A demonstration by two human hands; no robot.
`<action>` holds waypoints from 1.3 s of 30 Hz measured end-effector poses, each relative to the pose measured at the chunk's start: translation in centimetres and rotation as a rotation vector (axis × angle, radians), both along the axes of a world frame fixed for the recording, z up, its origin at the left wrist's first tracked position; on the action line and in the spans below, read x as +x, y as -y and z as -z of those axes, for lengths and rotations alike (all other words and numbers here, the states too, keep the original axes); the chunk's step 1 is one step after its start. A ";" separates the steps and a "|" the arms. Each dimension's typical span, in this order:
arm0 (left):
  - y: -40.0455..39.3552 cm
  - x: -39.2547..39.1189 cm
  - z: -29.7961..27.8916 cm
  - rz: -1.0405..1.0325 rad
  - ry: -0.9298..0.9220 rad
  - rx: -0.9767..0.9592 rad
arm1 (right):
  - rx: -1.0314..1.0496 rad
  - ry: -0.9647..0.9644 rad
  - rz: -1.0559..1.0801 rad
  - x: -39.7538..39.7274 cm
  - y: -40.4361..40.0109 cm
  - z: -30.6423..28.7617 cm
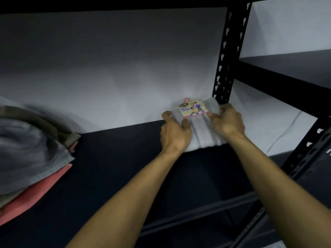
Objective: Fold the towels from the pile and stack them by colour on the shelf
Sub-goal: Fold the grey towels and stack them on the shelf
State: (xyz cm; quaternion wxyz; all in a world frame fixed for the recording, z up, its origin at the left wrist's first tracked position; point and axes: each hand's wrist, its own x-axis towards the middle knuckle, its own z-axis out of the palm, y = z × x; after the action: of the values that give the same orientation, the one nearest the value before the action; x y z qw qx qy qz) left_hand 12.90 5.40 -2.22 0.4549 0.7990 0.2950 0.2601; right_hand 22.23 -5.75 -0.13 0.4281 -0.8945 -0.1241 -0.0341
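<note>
To your left, at the near left edge of the dark shelf board [116, 167], sits a loose pile of towels [30, 149]: grey on top, olive behind it, pink-red showing underneath. It is blurred, so you cannot count the layers. It lies well apart from your hands. At the far right corner a black slotted upright [227, 56] rises just beyond the towel you are handling, with the pale wall [116, 68] close behind; another slotted post [308, 151] slants at the near right.

The folded grey towel [204, 133] lies flat on the shelf in that far right corner, its far end just beside the upright's foot. Its long axis runs near to far, tilted slightly right at the far end. A printed card label [192, 109] lies on the far end.

Your left hand [174, 131] grips the towel's left edge, fingers curled onto the cloth. Your right hand [227, 120] grips the right edge likewise, fingertips near the label.
</note>
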 end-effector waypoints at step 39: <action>-1.5 8.0 4.3 0.611 -0.477 0.973 | -0.561 0.258 -0.441 9.0 3.9 6.5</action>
State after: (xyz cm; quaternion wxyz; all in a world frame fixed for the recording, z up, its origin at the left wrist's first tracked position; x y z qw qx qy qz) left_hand 20.85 6.92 -6.51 0.0143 0.9992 -0.0059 0.0371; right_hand 31.24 -9.69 -6.65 0.1443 -0.9171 -0.3711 -0.0183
